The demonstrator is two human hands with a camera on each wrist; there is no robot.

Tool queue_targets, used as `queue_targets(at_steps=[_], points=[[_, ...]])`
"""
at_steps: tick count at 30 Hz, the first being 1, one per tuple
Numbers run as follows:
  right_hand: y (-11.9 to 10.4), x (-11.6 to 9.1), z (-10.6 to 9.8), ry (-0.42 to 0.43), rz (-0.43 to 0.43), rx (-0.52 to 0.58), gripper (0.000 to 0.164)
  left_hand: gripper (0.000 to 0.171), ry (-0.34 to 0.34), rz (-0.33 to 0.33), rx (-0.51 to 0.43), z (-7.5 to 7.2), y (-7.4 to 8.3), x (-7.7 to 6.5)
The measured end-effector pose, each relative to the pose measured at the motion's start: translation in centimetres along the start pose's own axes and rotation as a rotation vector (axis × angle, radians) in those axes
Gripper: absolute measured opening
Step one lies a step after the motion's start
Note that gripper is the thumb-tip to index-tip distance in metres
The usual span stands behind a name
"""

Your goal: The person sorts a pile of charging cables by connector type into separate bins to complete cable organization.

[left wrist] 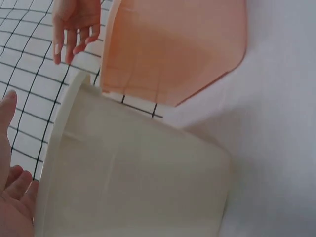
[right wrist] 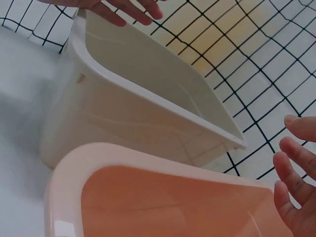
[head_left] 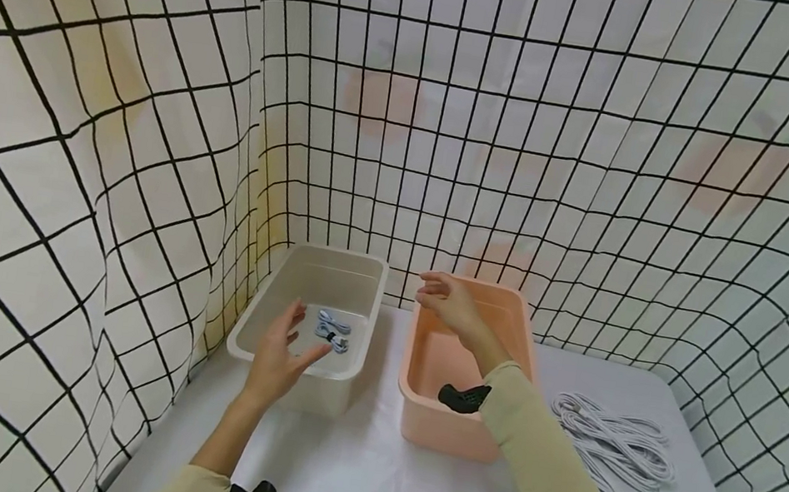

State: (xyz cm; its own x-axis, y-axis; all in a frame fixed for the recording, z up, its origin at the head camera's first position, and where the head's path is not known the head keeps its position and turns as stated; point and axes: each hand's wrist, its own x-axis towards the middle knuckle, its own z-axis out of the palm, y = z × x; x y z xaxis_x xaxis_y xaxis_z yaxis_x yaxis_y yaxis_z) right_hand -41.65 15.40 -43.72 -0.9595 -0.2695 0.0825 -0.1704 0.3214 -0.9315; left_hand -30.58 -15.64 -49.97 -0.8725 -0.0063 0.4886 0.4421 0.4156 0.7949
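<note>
My left hand (head_left: 278, 356) hovers over the near left part of a cream plastic bin (head_left: 246, 334), thumb and fingers spread apart with nothing between them. Inside that bin lie small bundled white-blue cables (head_left: 333, 331), one with a dark tie around it. Above the left rim of a peach plastic bin (head_left: 412, 442) is my right hand (head_left: 451, 300), its fingers loosely bent and holding nothing. The part of the peach bin's floor that shows is bare. In the right wrist view, the fingers (right wrist: 296, 182) of the right hand are apart above the peach rim.
Coiled white cables (head_left: 618, 454) lie on the white-covered table (head_left: 347, 475) right of the peach bin. A black wire grid (head_left: 455, 137) with white cloth behind it encloses the back and both sides. The two bins stand side by side with a narrow gap.
</note>
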Motion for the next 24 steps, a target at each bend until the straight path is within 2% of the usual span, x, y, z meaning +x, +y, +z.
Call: queue_targets(at_steps=[7,15,21,24], points=[[0.6,-1.4,-1.6,0.013,0.001,0.013,0.05,0.095,-0.038,0.033,-0.011,2.6,1.3,0.5],[1.0,-3.0,-3.6,0.022,0.0,-0.014,0.052,0.094,-0.068,0.036,-0.018,4.5,2.6,0.6],[1.4,-3.8,-5.8,0.102,0.042,0.038,0.049,0.095,-0.198,0.091,-0.015,6.4,3.7,0.6],[1.5,-4.4,-7.0,0.132,0.053,0.055,0.05,0.098,-0.263,0.121,0.035,7.5,4.2,0.5]])
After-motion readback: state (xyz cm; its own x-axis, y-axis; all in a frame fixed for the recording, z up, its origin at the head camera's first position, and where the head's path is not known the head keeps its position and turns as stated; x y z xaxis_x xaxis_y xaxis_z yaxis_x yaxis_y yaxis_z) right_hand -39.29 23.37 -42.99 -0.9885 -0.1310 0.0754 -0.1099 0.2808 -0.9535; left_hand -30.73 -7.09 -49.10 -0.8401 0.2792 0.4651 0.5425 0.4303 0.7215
